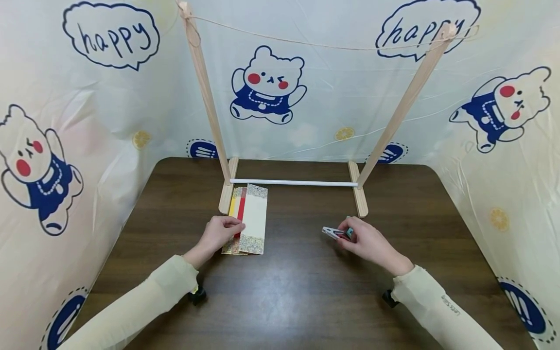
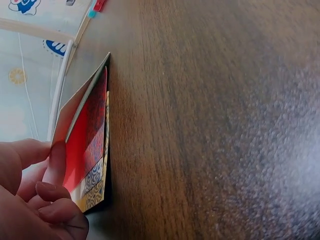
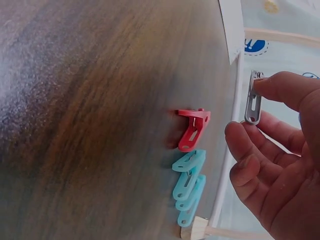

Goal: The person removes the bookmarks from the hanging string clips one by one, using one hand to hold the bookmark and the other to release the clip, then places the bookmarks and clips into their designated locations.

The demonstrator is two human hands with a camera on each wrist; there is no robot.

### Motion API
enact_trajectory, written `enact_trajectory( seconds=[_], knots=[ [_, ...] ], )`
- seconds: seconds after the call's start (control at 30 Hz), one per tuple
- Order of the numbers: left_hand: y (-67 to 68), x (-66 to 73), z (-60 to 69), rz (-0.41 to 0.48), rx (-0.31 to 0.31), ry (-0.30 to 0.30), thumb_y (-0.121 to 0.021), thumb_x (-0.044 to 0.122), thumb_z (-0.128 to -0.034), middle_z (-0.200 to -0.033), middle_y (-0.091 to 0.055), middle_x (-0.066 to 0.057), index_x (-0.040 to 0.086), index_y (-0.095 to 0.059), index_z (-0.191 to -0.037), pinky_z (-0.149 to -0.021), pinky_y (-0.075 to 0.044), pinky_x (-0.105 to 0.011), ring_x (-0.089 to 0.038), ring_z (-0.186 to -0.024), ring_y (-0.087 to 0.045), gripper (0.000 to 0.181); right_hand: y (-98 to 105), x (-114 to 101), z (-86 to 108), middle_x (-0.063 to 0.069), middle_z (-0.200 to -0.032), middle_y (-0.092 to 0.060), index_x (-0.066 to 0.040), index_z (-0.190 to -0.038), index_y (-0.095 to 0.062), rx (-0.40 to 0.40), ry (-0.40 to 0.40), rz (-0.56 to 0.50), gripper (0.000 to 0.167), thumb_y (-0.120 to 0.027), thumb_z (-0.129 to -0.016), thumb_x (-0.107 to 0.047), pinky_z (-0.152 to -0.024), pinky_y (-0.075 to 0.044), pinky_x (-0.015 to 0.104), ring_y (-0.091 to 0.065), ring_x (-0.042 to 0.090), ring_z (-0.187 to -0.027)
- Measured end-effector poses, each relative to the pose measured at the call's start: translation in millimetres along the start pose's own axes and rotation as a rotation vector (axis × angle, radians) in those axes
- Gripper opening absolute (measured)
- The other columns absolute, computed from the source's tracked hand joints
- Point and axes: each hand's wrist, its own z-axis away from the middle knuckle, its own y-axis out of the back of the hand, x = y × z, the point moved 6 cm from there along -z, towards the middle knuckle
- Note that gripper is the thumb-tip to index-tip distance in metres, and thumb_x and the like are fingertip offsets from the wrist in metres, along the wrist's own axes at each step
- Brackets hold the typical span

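My left hand [image 1: 217, 235] pinches the left edge of a pale card [image 1: 253, 214] with speckled ends. In the left wrist view that edge is raised, slanting over a red card [image 2: 92, 130] and a yellow-edged card [image 2: 96, 198] lying on the table. Between the thumb and fingers of my right hand [image 1: 372, 243] is a grey clothespin [image 3: 254, 102], held above the table. Close beneath that hand lie a red clothespin [image 3: 192, 131] and several teal clothespins [image 3: 186, 185], clearest in the right wrist view.
Behind the hands stands a wooden frame, with a left post [image 1: 205, 92], a right post [image 1: 407, 102] and a white crossbar [image 1: 293, 183] low down. A thin string [image 1: 280, 38] runs between the post tops. Printed cloth [image 1: 332, 97] surrounds the brown table [image 1: 280, 301].
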Motion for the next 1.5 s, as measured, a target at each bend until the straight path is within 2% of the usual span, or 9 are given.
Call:
enact_trajectory(
  seconds=[0.2, 0.5, 0.8, 1.0, 1.2, 1.33, 1.5],
  knots=[
    [1.0, -0.8, -2.1, -0.033, 0.025, -0.008, -0.075, 0.019, -0.0959, -0.095, -0.077, -0.010, 0.000, -0.079, -0.105, -0.071, -0.051, -0.027, -0.018, -0.082, -0.063, 0.021, -4, 1, -0.4, 0.002, -0.088, -0.063, -0.014, -0.108, -0.067, -0.028, -0.023, 0.005, 0.023, -0.082, -0.091, -0.020, -0.055, -0.048, 0.026, -0.051, 0.009, -0.067],
    [3.4, 0.8, -0.9, -0.079, 0.046, 0.002, -0.074, 0.022, -0.0953, -0.091, -0.076, -0.008, 0.001, -0.079, -0.105, -0.070, -0.050, -0.029, -0.017, -0.080, -0.064, 0.024, -6, 0, 1.5, 0.001, -0.089, -0.063, -0.015, -0.109, -0.068, -0.023, 0.000, -0.001, 0.022, -0.081, -0.092, -0.019, -0.055, -0.047, 0.026, -0.051, 0.007, -0.067],
    [4.4, -1.7, -1.6, -0.107, 0.021, 0.026, -0.076, 0.021, -0.0949, -0.085, -0.073, -0.007, 0.001, -0.075, -0.106, -0.065, -0.049, -0.030, -0.017, -0.072, -0.062, 0.023, -12, 2, 2.0, 0.002, -0.088, -0.062, -0.015, -0.110, -0.068, -0.049, -0.026, 0.006, 0.024, -0.082, -0.092, -0.022, -0.054, -0.044, 0.026, -0.049, 0.010, -0.067],
    [5.2, -0.9, -1.8, -0.152, 0.007, 0.031, -0.076, 0.024, -0.0947, -0.086, -0.074, -0.005, 0.003, -0.075, -0.105, -0.065, -0.048, -0.031, -0.017, -0.072, -0.062, 0.024, -14, 3, 1.8, -0.004, -0.087, -0.062, -0.018, -0.103, -0.068, -0.056, -0.045, 0.076, 0.025, -0.084, -0.090, -0.031, -0.060, -0.045, 0.028, -0.051, 0.009, -0.071],
    [6.2, -1.0, -1.1, -0.156, -0.002, 0.044, -0.075, 0.023, -0.0958, -0.085, -0.072, -0.006, 0.004, -0.075, -0.104, -0.066, -0.045, -0.031, -0.019, -0.072, -0.060, 0.021, -20, 4, 1.3, -0.007, -0.090, -0.064, -0.018, -0.097, -0.066, -0.084, -0.043, 0.122, 0.026, -0.085, -0.088, -0.033, -0.064, -0.049, 0.029, -0.054, 0.007, -0.073],
    [7.6, -0.4, -0.2, -0.154, 0.007, 0.024, -0.074, 0.023, -0.0963, -0.086, -0.073, -0.006, 0.003, -0.075, -0.104, -0.066, -0.045, -0.030, -0.019, -0.072, -0.059, 0.021, -24, 5, 0.8, -0.009, -0.085, -0.060, -0.020, -0.092, -0.063, -0.091, -0.046, 0.150, 0.028, -0.085, -0.087, -0.036, -0.059, -0.046, 0.028, -0.051, 0.006, -0.069],
    [10.0, 1.0, 0.8, -0.141, 0.039, -0.036, -0.071, 0.024, -0.0983, -0.086, -0.071, -0.006, 0.003, -0.075, -0.106, -0.064, -0.045, -0.031, -0.020, -0.071, -0.056, 0.023, -27, 5, -0.1, -0.008, -0.080, -0.055, -0.019, -0.087, -0.059, -0.093, -0.061, 0.186, 0.033, -0.085, -0.086, -0.040, -0.054, -0.041, 0.028, -0.047, 0.006, -0.064]
  ],
)
